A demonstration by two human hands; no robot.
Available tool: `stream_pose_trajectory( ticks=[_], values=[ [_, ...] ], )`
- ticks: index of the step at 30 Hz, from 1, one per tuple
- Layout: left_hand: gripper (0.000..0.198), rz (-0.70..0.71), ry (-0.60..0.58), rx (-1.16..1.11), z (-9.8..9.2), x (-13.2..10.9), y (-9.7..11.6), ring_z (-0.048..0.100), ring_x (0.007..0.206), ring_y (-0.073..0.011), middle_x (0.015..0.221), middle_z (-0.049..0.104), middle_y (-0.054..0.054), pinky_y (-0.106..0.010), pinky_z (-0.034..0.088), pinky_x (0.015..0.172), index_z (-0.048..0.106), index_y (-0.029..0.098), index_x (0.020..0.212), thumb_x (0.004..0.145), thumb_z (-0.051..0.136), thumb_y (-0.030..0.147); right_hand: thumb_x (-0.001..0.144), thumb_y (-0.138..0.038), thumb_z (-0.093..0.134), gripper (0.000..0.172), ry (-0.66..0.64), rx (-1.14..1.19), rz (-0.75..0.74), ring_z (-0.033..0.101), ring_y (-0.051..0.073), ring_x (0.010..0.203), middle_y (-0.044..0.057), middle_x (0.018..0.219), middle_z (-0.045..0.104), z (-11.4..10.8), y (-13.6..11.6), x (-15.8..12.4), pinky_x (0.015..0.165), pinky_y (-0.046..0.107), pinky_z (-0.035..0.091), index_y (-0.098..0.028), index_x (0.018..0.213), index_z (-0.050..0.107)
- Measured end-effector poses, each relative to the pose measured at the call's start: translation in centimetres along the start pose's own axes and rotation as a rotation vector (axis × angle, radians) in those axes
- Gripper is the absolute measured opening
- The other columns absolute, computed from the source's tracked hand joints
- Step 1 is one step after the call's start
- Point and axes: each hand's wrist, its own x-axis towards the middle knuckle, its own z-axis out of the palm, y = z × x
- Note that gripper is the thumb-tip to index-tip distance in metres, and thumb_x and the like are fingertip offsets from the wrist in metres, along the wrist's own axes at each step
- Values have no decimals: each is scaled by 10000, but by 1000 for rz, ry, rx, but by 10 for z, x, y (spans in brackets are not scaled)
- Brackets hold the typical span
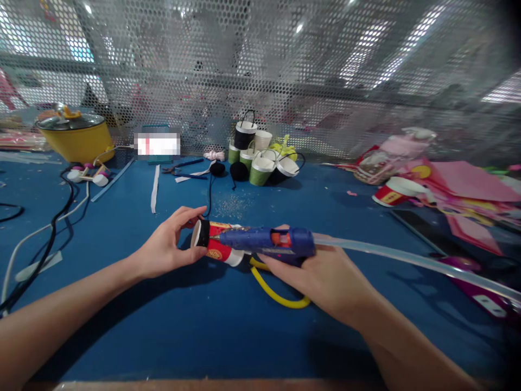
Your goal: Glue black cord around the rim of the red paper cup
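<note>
My left hand (169,241) is closed round the rim end of a red and white paper cup (225,255), which lies on its side with its mouth to the left. A black yarn band (205,233) circles the cup near its rim. My right hand (336,279) grips a blue hot glue gun (248,240), its nozzle at the black band; whether they touch I cannot tell. A long clear glue stick (386,248) trails from the gun's back, and a yellow cord (277,297) loops below. Behind the cup, a black yarn strand (210,195) runs to a small yarn ball (217,169).
Several small handled cups (260,171) stand at the back beside another black yarn ball (239,171). Pliers (173,170) and a white strip (155,189) lie left of them. A yellow pot (77,136) stands far left. Another red cup (393,192) and pink sheets (468,184) are right.
</note>
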Motion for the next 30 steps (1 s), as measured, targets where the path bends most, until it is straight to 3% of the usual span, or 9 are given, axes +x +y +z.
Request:
stream_pose_trajectory(
  ticks=[10,21,25,30],
  values=[
    [644,33,-4,15,1,0,0,469,991,-217,1074,468,-63,-456,390,952,445,244,1294,699,690,252,738,-298,528,135,19,63,-60,528,171,521,10,593,586,-1,-1,-4,506,307,426,-242,617,506],
    [649,61,-14,50,1,0,1,472,990,-215,1069,467,-67,-435,394,946,422,217,1313,715,674,242,752,-266,510,120,16,0,-110,514,149,502,-13,590,588,-5,-7,-7,477,272,385,-240,635,510],
    [654,100,-13,54,0,0,1,468,1040,-229,1083,467,-64,-435,386,969,419,250,1318,715,673,238,732,-263,525,109,69,-59,-89,518,153,502,-6,585,587,-7,-8,-7,485,272,381,-238,629,499],
    [665,95,-31,95,-1,-1,3,478,1003,-216,1086,468,-67,-433,400,960,398,243,1334,723,661,226,761,-246,529,98,11,13,-135,514,135,511,-22,604,594,-7,-6,-9,485,254,376,-233,664,532]
  ],
)
